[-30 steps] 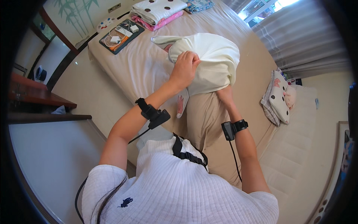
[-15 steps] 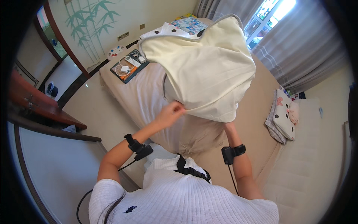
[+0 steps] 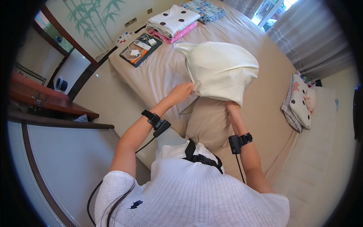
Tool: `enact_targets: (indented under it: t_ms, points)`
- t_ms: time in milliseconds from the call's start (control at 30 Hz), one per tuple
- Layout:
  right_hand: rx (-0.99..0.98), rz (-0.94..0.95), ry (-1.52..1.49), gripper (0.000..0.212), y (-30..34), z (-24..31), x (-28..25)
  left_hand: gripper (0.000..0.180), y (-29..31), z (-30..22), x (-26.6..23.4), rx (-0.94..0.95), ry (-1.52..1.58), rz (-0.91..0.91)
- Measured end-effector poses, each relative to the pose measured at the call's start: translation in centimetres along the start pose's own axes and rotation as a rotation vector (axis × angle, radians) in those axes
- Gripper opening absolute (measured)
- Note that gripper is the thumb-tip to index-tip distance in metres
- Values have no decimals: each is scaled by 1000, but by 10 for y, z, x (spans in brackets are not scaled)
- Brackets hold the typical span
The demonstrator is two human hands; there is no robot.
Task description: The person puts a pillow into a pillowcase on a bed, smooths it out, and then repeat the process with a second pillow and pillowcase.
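Note:
A cream cloth (image 3: 221, 73), puffed up like a bag, hangs bunched in front of me over the bed (image 3: 264, 87). Its left edge is pinched in my left hand (image 3: 182, 93), with the fingers closed on it. My right hand (image 3: 233, 107) reaches up under the cloth's lower right edge, so the fingers are hidden there. Just below the cloth, close to my body, lies a plump beige pillow or bundle (image 3: 208, 123). A bit of grey fabric shows between it and my left hand.
Folded spotted white bedding (image 3: 174, 20) lies on pink bedding (image 3: 179, 34) at the bed's far left, beside folded blue patterned cloth (image 3: 204, 10). A dark tray (image 3: 140, 50) holds white chargers and cables. Spotted pillows (image 3: 300, 104) rest at right. A cabinet (image 3: 72, 159) stands left.
The cream cloth has come down from its spread, raised position and bunched up, uncovering the folded bedding behind it. Both hands have moved slightly up and away from me in the picture.

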State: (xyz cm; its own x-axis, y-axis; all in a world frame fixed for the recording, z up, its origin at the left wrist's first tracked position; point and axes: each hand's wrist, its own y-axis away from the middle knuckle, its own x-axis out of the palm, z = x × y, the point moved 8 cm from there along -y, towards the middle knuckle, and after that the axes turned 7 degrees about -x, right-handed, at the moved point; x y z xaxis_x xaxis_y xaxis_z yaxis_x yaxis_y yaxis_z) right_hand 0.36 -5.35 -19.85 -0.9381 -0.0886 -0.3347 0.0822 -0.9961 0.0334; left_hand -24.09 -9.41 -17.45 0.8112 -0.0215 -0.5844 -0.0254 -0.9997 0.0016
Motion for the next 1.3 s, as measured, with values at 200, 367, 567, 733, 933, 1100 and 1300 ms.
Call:
enact_targets:
  t_ms: [200,367,567,733,933,1100,1300]
  points:
    - [363,-33,-416,44,8,-85,-16,17,61,-30,118,310,-364,548]
    - [9,82,-148,44,-3,-66,-2,21,33,7,106,184,-359,536]
    - [-415,45,327,39,4,-1,4,38,27,-44,-17,-96,-277,-59]
    - [-526,-65,301,31,24,7,12,45,27,-35,-1,113,-332,-373]
    - [-433,-110,373,36,31,-7,19,23,1,-49,19,159,-627,-65]
    - [-312,-278,115,51,39,-49,19,24,50,-71,102,470,-419,364]
    - [-230,3,46,57,54,-63,51,38,50,-69,127,132,-587,950]
